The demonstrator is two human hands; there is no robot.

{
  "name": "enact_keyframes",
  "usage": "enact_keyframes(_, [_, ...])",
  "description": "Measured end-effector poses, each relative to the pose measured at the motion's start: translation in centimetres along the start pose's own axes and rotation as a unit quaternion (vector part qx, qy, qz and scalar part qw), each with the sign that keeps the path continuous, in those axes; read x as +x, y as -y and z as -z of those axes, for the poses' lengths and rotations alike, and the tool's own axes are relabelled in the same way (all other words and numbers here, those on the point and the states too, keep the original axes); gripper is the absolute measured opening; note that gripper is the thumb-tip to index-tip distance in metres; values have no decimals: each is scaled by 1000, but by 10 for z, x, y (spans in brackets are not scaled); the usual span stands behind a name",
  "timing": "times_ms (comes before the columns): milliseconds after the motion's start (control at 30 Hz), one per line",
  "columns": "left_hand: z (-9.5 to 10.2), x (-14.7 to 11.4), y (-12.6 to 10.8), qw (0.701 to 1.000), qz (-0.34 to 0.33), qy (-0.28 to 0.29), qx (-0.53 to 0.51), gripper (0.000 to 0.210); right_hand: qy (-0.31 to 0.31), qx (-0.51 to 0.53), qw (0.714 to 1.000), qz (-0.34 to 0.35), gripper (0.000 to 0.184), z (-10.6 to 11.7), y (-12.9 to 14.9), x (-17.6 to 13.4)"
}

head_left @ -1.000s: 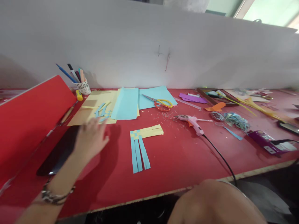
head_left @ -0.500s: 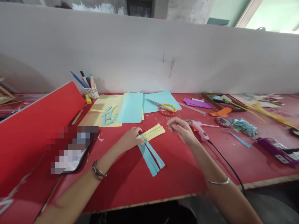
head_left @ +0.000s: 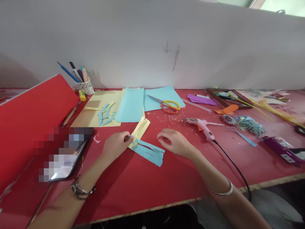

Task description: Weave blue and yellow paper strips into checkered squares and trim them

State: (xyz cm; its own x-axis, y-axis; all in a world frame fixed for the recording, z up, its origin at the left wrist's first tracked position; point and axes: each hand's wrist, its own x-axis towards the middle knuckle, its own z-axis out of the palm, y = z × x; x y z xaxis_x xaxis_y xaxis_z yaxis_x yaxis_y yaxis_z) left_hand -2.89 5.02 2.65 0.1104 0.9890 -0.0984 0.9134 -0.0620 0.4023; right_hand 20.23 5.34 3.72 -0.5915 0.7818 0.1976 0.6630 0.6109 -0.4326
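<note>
My left hand [head_left: 116, 144] is closed, thumb and fingers pinching the crossing point of the woven paper strips. The yellow paper strips [head_left: 142, 128] slant up and away from it, while the blue paper strips [head_left: 151, 153] fan out to the right, low over the red table. Where the two colours meet, they interlace in a small check. Just right of the blue ends is my right hand [head_left: 175, 143], its fingers curled in toward the thumb with nothing visible in them. Whether its fingertips touch a strip, I cannot tell.
Blue sheets [head_left: 131, 105] and scissors [head_left: 166, 103] lie behind. A pink glue gun [head_left: 202, 125], its cord trailing over the front edge, rests at right. A phone [head_left: 71, 159], a red panel [head_left: 35, 124] and a pen cup [head_left: 87, 86] stand left.
The strips have turned, the yellow ends now pointing more away and the blue ends more to the right. My right hand has moved left and nearer, closer to the blue strips.
</note>
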Motion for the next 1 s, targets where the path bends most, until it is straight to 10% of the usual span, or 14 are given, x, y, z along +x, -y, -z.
enact_keyframes(333, [3, -7, -9, 991, 36, 43, 117, 38, 203, -101, 974, -4, 27, -9, 31, 1])
enact_keyframes(1000, [-7, -7, -7, 999, 17, 40, 5, 33, 41, 108, 985, -125, 15, 6, -7, -2])
